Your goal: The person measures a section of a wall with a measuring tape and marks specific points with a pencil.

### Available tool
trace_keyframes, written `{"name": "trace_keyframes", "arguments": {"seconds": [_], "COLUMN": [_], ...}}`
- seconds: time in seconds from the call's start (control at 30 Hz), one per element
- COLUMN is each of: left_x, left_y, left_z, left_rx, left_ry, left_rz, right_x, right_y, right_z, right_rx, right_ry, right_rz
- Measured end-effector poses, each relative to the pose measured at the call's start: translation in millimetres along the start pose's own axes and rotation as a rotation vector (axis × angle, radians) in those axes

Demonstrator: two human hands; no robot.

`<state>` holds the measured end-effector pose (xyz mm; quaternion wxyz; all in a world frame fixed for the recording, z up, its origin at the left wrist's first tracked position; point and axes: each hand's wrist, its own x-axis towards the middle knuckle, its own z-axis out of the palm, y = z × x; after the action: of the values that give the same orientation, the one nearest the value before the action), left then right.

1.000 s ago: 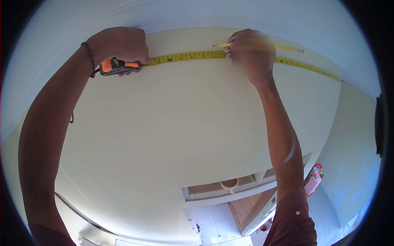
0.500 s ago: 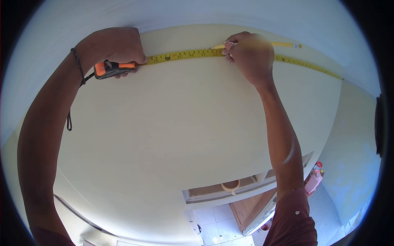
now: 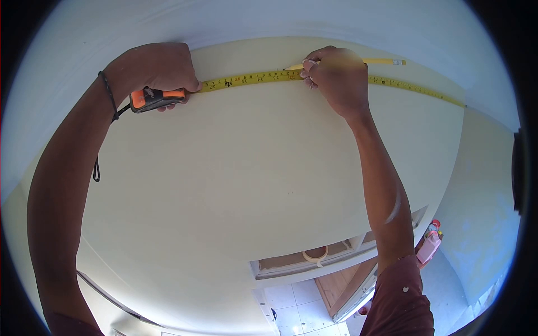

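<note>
My left hand is closed around the orange and black case of a tape measure, its thumb on the blade beside the mouth. The yellow blade runs to the right along the top of the cream wall, as far as the corner. My right hand pinches a yellow pencil, whose tip touches or nearly touches the wall just above the blade. Some fingertips of that hand lie over the blade. A black cord loops round my left wrist and hangs down.
Below is an opening with a ledge, where a roll of masking tape rests. A pink bottle stands low at the right. A half-seen door and a tiled floor are further down. The ceiling meets the wall above my hands.
The pencil and my right hand have shifted slightly left in view. My left hand with the tape measure sits a little lower. Both grips are the same.
</note>
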<state>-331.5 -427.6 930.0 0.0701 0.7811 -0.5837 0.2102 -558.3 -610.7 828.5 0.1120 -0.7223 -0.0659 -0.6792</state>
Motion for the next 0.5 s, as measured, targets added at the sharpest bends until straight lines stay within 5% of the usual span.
{"name": "trace_keyframes", "arguments": {"seconds": [0.5], "left_x": [-1.0], "left_y": [-0.8], "left_z": [0.6], "left_rx": [-0.02], "left_ry": [0.01], "left_rz": [0.009], "right_x": [0.0], "right_y": [-3.9], "right_z": [1.1], "right_rx": [-0.016], "right_ry": [0.009], "right_rz": [0.024]}}
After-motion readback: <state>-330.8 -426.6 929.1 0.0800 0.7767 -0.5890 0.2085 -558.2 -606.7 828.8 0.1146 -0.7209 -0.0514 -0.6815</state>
